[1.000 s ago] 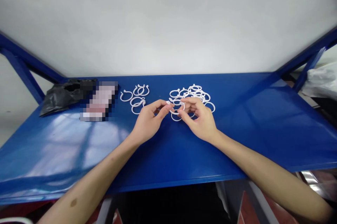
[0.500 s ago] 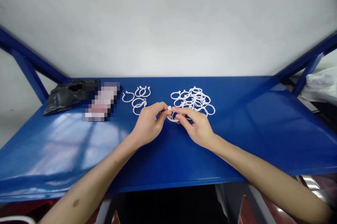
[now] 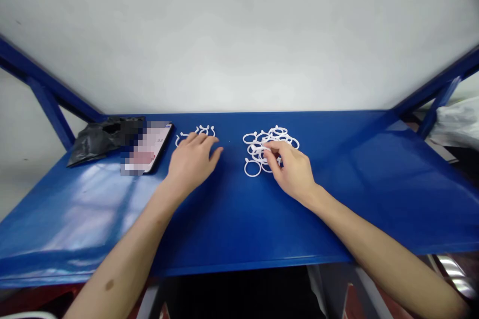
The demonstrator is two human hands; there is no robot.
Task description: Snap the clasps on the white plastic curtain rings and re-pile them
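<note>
My left hand (image 3: 191, 161) is stretched out palm down, fingers spread, over a small group of white curtain rings (image 3: 212, 129) that have open gaps. It covers most of that group, and I cannot see anything held under the palm. With thumb and forefinger, my right hand (image 3: 294, 169) pinches a thin white curtain ring (image 3: 260, 148) at the near side of a pile of similar rings (image 3: 294, 141). Small knobs show on the rings. One closed ring (image 3: 252, 175) lies flat at the pile's front left edge.
A phone (image 3: 159, 152), partly blurred out, lies left of my left hand. Beside it is a crumpled black plastic bag (image 3: 88, 144). The blue tabletop (image 3: 239, 224) meets a pale wall (image 3: 239, 39) at the back, with blue frame bars (image 3: 48, 109) at the sides.
My hands have parted from the ring they held together. The left moved left over the open rings and spread its fingers; the right moved to the pile and now pinches a ring there.
</note>
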